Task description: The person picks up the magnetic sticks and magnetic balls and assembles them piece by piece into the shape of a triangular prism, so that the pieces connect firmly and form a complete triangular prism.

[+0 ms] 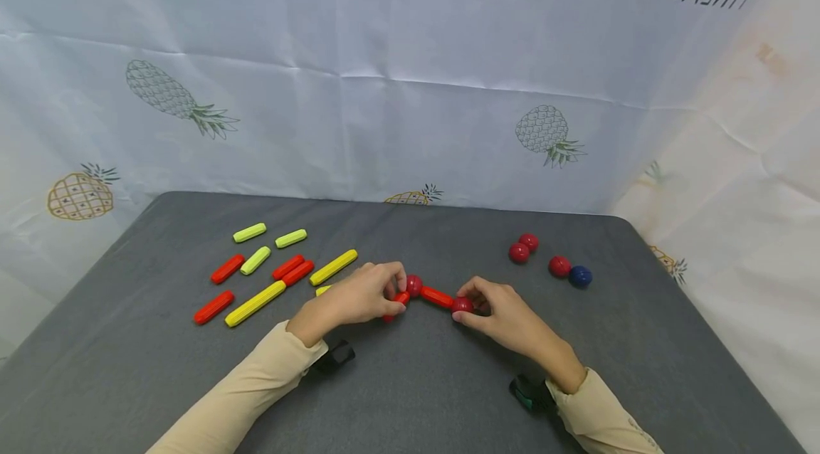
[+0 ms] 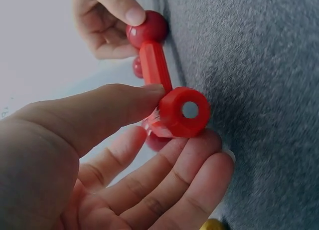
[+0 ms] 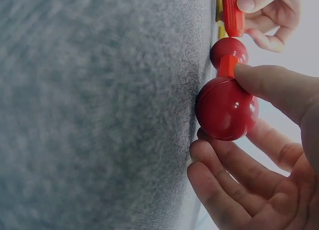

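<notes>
My left hand [image 1: 359,295] pinches a red rod [image 1: 401,297] between thumb and fingertips. In the left wrist view a round grey disc [image 2: 190,110] shows on that rod's near end. The far end is right at a dark red ball [image 1: 413,285]. From this ball a second red rod [image 1: 438,297] runs to another dark red ball [image 1: 462,305], forming a short chain close over the table. My right hand [image 1: 509,315] grips that outer ball, its thumb lying by the joint with the rod in the right wrist view.
On the left lie several loose red rods [image 1: 228,269], long yellow rods [image 1: 255,303] and short lime-yellow rods [image 1: 255,260]. Loose red balls [image 1: 519,252] and a blue ball [image 1: 580,277] sit at the right on the dark grey table [image 1: 410,397]. A pineapple-print curtain [image 1: 410,134] hangs behind.
</notes>
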Action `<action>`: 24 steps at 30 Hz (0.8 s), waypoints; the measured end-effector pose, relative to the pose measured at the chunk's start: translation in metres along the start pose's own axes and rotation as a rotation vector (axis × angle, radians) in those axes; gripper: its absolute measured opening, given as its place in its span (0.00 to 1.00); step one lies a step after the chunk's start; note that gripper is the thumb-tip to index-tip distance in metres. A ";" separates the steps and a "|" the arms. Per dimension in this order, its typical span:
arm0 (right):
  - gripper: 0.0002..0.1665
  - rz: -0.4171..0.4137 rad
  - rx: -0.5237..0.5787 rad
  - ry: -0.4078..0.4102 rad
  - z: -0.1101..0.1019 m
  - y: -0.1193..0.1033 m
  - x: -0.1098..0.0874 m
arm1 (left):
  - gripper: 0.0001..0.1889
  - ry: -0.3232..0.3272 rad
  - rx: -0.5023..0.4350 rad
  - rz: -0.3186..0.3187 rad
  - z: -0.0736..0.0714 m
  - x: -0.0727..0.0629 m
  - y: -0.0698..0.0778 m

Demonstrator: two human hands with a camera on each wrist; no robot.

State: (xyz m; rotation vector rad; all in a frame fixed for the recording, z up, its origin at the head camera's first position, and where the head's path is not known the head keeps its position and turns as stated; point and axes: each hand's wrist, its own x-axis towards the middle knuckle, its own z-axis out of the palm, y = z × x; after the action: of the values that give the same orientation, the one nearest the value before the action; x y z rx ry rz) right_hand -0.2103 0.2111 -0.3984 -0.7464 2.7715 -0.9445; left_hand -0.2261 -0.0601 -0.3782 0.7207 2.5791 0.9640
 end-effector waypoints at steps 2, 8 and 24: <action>0.17 0.008 0.001 -0.001 0.000 -0.001 0.000 | 0.11 0.004 0.000 -0.003 0.001 0.000 0.000; 0.17 0.000 0.005 -0.002 0.000 -0.001 -0.001 | 0.05 -0.036 -0.021 0.012 0.000 0.001 -0.004; 0.17 -0.091 0.011 -0.037 -0.002 0.004 -0.002 | 0.22 -0.132 0.126 0.172 -0.005 -0.002 -0.007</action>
State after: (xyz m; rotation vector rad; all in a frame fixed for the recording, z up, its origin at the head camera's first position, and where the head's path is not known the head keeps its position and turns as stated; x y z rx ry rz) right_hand -0.2111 0.2156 -0.3992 -0.8857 2.7193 -0.9510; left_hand -0.2293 -0.0682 -0.3795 1.0196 2.5109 0.7768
